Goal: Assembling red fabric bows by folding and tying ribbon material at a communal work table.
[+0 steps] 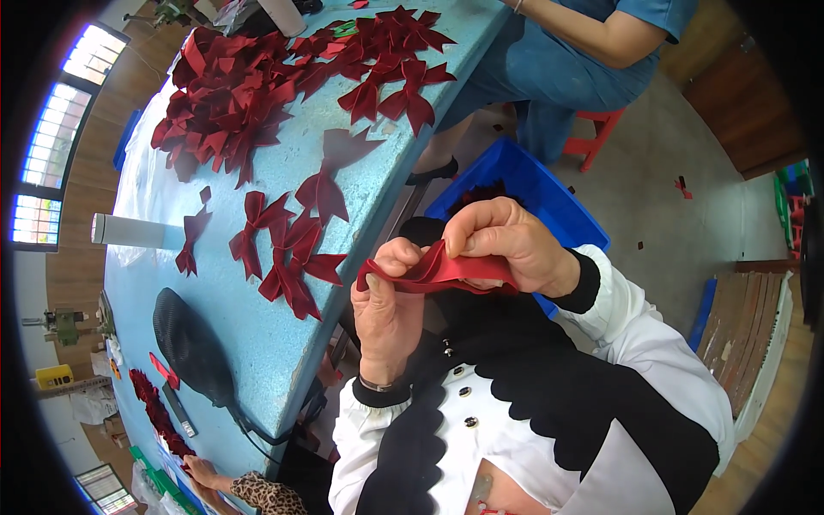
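Observation:
Both of my hands hold a strip of red ribbon (429,275) in front of my chest, just off the table's edge. My left hand (386,313) pinches its left end between thumb and fingers. My right hand (506,245) grips the ribbon from above, fingers curled over the folded middle. The ribbon is bent into a loop between the two hands. Closest on the table lie a few finished red bows (287,249).
The light blue table (257,343) carries a large heap of red bows (232,86) at its far end, a white tube (129,230) and a black tool with a cable (193,348). A blue bin (549,193) stands on the floor. Another person in blue (584,43) sits on a red stool (601,133); a third person's hand (202,472) rests at the table's near end.

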The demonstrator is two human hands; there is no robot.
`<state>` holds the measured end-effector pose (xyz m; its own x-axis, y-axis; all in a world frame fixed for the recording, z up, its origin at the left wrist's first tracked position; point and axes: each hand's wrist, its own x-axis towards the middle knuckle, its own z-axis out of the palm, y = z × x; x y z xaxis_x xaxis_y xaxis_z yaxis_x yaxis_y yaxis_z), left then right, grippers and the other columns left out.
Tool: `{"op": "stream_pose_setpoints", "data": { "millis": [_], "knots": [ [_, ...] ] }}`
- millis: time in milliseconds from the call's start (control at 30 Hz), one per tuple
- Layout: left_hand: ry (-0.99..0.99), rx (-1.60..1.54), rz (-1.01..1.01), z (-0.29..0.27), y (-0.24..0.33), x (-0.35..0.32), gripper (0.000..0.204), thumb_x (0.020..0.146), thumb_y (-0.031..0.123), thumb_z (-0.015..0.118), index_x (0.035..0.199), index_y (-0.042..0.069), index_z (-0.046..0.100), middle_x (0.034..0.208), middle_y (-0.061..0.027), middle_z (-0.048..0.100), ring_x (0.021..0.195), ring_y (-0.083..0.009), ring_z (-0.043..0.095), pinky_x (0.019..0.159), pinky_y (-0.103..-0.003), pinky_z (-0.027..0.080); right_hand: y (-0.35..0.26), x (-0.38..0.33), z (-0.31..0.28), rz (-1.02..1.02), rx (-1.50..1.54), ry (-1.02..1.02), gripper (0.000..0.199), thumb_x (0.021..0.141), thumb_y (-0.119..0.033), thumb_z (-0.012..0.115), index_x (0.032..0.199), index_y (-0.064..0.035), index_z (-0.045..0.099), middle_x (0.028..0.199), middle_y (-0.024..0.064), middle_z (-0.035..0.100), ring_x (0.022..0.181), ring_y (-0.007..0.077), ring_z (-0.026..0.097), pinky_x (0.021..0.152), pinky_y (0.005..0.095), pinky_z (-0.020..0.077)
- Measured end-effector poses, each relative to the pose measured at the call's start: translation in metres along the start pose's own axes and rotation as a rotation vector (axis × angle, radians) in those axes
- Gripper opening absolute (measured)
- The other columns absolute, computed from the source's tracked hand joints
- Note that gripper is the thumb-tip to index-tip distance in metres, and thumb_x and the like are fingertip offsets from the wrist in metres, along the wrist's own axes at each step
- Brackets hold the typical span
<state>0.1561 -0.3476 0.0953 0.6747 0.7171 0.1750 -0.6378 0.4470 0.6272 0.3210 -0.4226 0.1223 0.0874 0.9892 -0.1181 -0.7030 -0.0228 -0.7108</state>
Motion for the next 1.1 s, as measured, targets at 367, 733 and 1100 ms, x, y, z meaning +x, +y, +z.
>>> {"op": "stream_pose_setpoints", "data": {
  "millis": [367,733,1100],
  "knots": [
    [-0.061,0.068,0.025,-0.004,-0.001,0.002,0.027,0.091,0.028,0.053,0.096,0.003,0.060,0.110,-0.0108,0.052,0.103,-0.0201,0.050,0.095,-0.038,0.039,-0.014,-0.005,0.005,0.018,-0.020,-0.194,0.018,0.080,-0.004,0.056,0.096,0.0026,0.061,0.070,0.0102,0.060,0.048,0.0136,0.051,0.046,0.0250,0.0401],
    [-0.043,-0.005,-0.094,0.002,-0.001,0.029,0.027,0.093,0.028,0.049,0.101,0.004,0.059,0.114,-0.0096,0.051,0.108,-0.0200,0.049,0.096,-0.038,0.039,-0.037,-0.003,0.007,-0.216,-0.376,-0.142,0.027,0.074,0.001,0.063,0.102,0.0015,0.059,0.093,0.0104,0.060,0.078,0.0170,0.058,0.068,0.0271,0.0476],
    [-0.062,-0.124,-0.264,0.010,-0.021,0.068,0.026,0.094,0.028,0.047,0.106,0.008,0.058,0.116,-0.0067,0.058,0.108,-0.0219,0.054,0.095,-0.040,0.043,-0.062,0.004,-0.010,-0.758,-1.293,0.049,0.032,0.070,0.003,0.067,0.099,-0.0058,0.060,0.088,0.0082,0.054,0.081,0.0209,0.056,0.071,0.0274,0.0452]
  ]
}}
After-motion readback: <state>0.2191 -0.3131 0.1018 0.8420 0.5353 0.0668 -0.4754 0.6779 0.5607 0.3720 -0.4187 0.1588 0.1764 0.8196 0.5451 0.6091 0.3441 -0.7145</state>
